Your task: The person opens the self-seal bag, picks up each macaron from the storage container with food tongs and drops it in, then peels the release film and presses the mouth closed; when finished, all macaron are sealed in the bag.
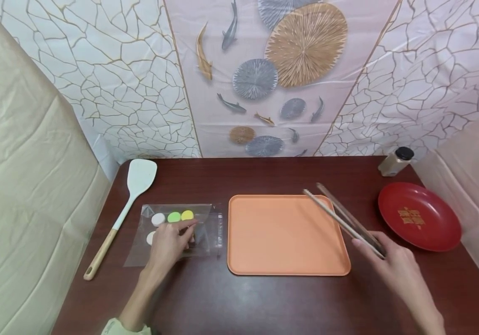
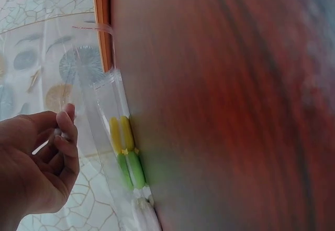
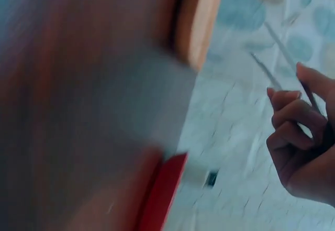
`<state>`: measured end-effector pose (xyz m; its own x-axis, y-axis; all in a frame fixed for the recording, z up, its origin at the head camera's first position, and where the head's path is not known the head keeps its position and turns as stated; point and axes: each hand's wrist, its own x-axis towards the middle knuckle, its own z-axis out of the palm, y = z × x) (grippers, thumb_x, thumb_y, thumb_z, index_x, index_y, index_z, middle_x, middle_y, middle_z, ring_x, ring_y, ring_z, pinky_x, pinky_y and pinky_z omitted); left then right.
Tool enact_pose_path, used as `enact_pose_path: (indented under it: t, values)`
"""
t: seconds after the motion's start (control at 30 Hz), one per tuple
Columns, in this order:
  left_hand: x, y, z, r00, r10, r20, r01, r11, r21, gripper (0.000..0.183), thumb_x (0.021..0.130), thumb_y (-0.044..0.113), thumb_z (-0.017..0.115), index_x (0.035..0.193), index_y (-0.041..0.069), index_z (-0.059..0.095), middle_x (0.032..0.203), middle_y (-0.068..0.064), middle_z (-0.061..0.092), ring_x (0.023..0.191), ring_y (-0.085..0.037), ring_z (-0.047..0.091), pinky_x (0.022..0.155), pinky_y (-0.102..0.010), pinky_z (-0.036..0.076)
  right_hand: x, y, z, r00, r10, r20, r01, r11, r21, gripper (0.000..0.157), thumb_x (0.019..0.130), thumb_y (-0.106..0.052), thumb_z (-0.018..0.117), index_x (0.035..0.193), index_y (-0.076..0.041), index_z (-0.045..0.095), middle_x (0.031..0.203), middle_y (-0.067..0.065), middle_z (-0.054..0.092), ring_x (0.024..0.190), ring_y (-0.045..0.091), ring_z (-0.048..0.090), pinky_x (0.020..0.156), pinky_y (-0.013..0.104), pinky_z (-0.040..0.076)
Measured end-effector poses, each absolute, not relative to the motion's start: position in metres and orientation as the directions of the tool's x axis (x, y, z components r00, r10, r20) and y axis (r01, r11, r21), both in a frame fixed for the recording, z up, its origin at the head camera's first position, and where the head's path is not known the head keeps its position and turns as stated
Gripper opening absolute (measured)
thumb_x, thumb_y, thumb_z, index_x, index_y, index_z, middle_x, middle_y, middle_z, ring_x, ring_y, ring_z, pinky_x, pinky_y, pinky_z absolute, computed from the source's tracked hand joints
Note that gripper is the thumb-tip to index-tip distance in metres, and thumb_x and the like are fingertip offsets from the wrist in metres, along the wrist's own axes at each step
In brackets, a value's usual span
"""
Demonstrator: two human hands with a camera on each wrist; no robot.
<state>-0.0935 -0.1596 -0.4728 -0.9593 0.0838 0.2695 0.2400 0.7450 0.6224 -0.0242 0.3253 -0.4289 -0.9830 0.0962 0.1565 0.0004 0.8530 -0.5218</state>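
The two hands work well apart, one on each side of an orange tray (image 1: 283, 235) on the dark red-brown desk (image 1: 273, 304). On the left, the left hand (image 1: 171, 242) is over a clear plastic bag (image 1: 207, 236) that lies beside the tray; in the left wrist view its thumb and forefinger come together on the bag's thin film, pinching it. Inside the bag sit round, sandwich-like pieces: a white piece (image 1: 158, 219), a green piece (image 1: 174, 217) and a yellow piece (image 1: 187, 215) in a row, with another pale one lower down, partly behind the hand.

The right hand (image 1: 398, 263) grips metal tongs (image 1: 345, 225), whose two arms stand apart with nothing between the tips. The tongs slant leftward and away over the tray's far right corner.

A spatula (image 1: 124, 211) with a white blade and wooden handle lies left of the bag. Right of the tray is a red plate (image 1: 434, 209) with gold characters, and behind it a small jar (image 1: 394, 164) with a black lid. Patterned cloth (image 1: 138, 93) hangs behind the desk.
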Motion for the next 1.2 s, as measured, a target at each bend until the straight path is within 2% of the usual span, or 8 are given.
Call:
enact_pose_path:
  t: [0.13,0.23,0.43,0.6,0.8,1.0,1.1,1.2]
  values:
    - [-0.095,-0.158,-0.474,-0.964,0.101,0.247,0.235,0.761,0.605,0.016,0.097,0.003,0.080,0.112,0.004,0.086,0.059,0.000,0.071,0.044,0.000,0.053,0.044,-0.021,0.038,-0.017,0.352,-0.438,-0.980,0.176,0.095,0.109,0.869,-0.483,0.043,0.105,-0.033,0.074,0.127,0.003,0.068,0.093,0.022,0.073,0.079,0.039,0.066,0.063,0.053,0.051]
    - [-0.098,-0.157,-0.474,-0.969,0.117,0.219,0.227,0.777,0.587,0.016,0.098,0.004,0.079,0.112,0.004,0.086,0.058,0.001,0.069,0.044,0.001,0.051,0.045,-0.022,0.038,-0.015,0.363,-0.444,-0.979,0.201,0.024,0.167,0.870,-0.464,0.048,0.109,-0.037,0.066,0.131,0.006,0.062,0.099,0.033,0.070,0.090,0.057,0.067,0.064,0.067,0.050]
    - [-0.101,-0.155,-0.473,-0.981,0.133,0.142,0.191,0.801,0.568,0.017,0.099,0.006,0.080,0.114,0.005,0.086,0.057,0.004,0.066,0.041,0.002,0.049,0.050,-0.023,0.043,-0.016,0.371,-0.453,-0.974,0.213,-0.074,0.224,0.877,-0.424,0.055,0.113,-0.041,0.057,0.138,0.008,0.053,0.114,0.045,0.065,0.104,0.067,0.064,0.068,0.074,0.050]
    - [-0.104,-0.154,-0.473,-0.981,0.154,0.118,0.193,0.813,0.549,0.018,0.098,0.003,0.078,0.114,0.004,0.086,0.055,0.006,0.063,0.041,0.002,0.049,0.048,-0.023,0.041,-0.018,0.375,-0.459,-0.970,0.196,-0.142,0.238,0.881,-0.409,0.057,0.115,-0.041,0.053,0.141,0.009,0.048,0.120,0.048,0.063,0.108,0.068,0.063,0.073,0.076,0.051]
    - [-0.106,-0.152,-0.471,-0.986,0.157,0.063,0.166,0.828,0.536,0.017,0.099,0.005,0.077,0.114,0.004,0.086,0.056,0.006,0.066,0.043,0.000,0.052,0.048,-0.023,0.042,-0.022,0.376,-0.462,-0.942,0.211,-0.260,0.302,0.870,-0.389,0.062,0.113,-0.048,0.055,0.138,0.008,0.041,0.107,0.040,0.066,0.101,0.064,0.066,0.073,0.070,0.053]
    - [-0.109,-0.149,-0.469,-0.984,0.175,0.043,0.171,0.830,0.531,0.018,0.103,0.012,0.077,0.117,0.005,0.085,0.058,0.007,0.066,0.045,0.000,0.053,0.052,-0.024,0.044,-0.027,0.375,-0.463,-0.920,0.211,-0.331,0.319,0.893,-0.318,0.061,0.110,-0.057,0.058,0.115,0.003,0.048,0.085,0.027,0.064,0.081,0.049,0.069,0.066,0.063,0.052]
    - [-0.112,-0.148,-0.468,-0.981,0.187,0.059,0.190,0.826,0.531,0.020,0.104,0.013,0.075,0.119,0.005,0.084,0.058,0.008,0.066,0.044,-0.001,0.053,0.053,-0.026,0.045,-0.030,0.374,-0.464,-0.917,0.188,-0.351,0.294,0.914,-0.279,0.060,0.107,-0.059,0.061,0.101,0.000,0.049,0.080,0.020,0.061,0.078,0.043,0.067,0.066,0.063,0.051]
    - [-0.118,-0.146,-0.467,-0.979,0.195,0.063,0.199,0.825,0.530,0.021,0.105,0.012,0.073,0.122,0.005,0.083,0.061,0.007,0.069,0.045,-0.001,0.053,0.052,-0.026,0.044,-0.030,0.374,-0.467,-0.922,0.168,-0.350,0.267,0.929,-0.255,0.058,0.106,-0.056,0.065,0.095,-0.001,0.051,0.079,0.016,0.058,0.079,0.040,0.066,0.067,0.064,0.052]
